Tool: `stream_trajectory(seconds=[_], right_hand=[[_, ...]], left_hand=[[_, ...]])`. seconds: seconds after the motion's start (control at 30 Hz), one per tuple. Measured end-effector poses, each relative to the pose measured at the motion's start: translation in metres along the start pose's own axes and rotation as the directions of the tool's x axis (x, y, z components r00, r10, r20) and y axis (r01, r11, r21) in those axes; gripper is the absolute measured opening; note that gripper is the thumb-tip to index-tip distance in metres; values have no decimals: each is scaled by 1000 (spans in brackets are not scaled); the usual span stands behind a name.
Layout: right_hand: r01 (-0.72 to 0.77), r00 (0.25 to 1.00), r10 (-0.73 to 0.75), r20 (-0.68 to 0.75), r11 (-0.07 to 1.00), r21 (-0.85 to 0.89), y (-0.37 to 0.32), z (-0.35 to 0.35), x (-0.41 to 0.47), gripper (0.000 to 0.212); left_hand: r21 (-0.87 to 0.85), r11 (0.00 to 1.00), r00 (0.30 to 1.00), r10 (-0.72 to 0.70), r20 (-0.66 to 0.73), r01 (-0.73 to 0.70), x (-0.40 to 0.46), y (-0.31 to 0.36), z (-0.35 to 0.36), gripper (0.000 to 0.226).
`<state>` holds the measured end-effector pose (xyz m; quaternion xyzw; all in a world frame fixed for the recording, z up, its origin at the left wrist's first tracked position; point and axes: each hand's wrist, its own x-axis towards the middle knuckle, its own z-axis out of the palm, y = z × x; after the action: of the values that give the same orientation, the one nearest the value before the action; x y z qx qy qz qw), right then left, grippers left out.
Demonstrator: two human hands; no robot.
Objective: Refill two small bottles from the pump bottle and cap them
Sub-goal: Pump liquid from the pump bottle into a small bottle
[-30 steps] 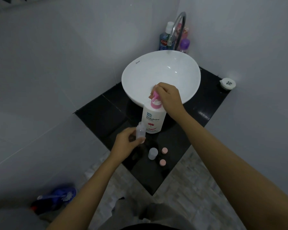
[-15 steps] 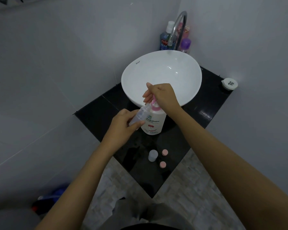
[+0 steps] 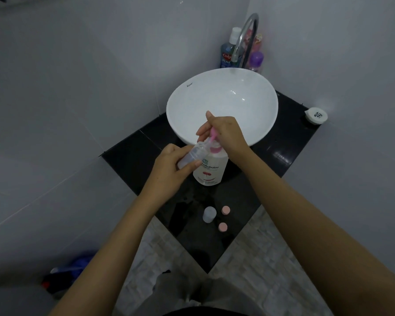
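Left hand (image 3: 169,169) grips a small clear bottle (image 3: 193,153), fingers and thumb curled round its body, bottle tilted with its open mouth up against the pink nozzle of the pump bottle (image 3: 211,168). Right hand (image 3: 224,133) sits on top of the pink pump head (image 3: 214,139), palm over it, fingers mostly straight and spread toward the basin; whether it presses down cannot tell. Pump bottle is white with a pink print, upright on the black worktop (image 3: 132,156), just in front of the white basin (image 3: 226,103) and about mid-worktop. Second small clear bottle (image 3: 209,214) stands upright, uncapped, toward the near corner of the worktop, well apart from both hands. Two pink caps (image 3: 225,210) (image 3: 222,227) lie just right of it, one further back, one nearer the near corner, neither touching the bottle. Chrome tap (image 3: 246,39) arches over the far rim of the basin. Blue mouthwash bottle (image 3: 229,53), a purple-capped bottle (image 3: 255,60) and a pink item behind them crowd the far corner by the wall. Small round white container (image 3: 316,115) with a dark mark on its lid sits at the right corner of the worktop. Blue and red object (image 3: 71,272) on the floor lower left, blurred
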<state>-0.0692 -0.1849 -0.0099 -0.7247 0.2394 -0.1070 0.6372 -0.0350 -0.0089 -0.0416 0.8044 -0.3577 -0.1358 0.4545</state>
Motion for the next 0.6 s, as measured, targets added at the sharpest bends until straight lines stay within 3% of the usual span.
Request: stream_trajectory(seconds=[0.07,0.17,0.33,0.6], right_hand=[[-39,996,35,80,998,40,1,-5,1,49],[18,996,-20,87,999,28,4,-7,2,46],[84,995,-85,-58,996,-17,6,0,1,46],[-31,973,32,-230,999,8,14,13,0,44]], left_hand=[[-12,1000,1000,9,5,-9,0,0,-2,42],[-8,1000,1000,14,3,-14,1,1,-5,42],[-9,1000,1000,14,5,-14,2,3,-9,39],[26,999,1000,21,-20,-21,5,0,-7,43]])
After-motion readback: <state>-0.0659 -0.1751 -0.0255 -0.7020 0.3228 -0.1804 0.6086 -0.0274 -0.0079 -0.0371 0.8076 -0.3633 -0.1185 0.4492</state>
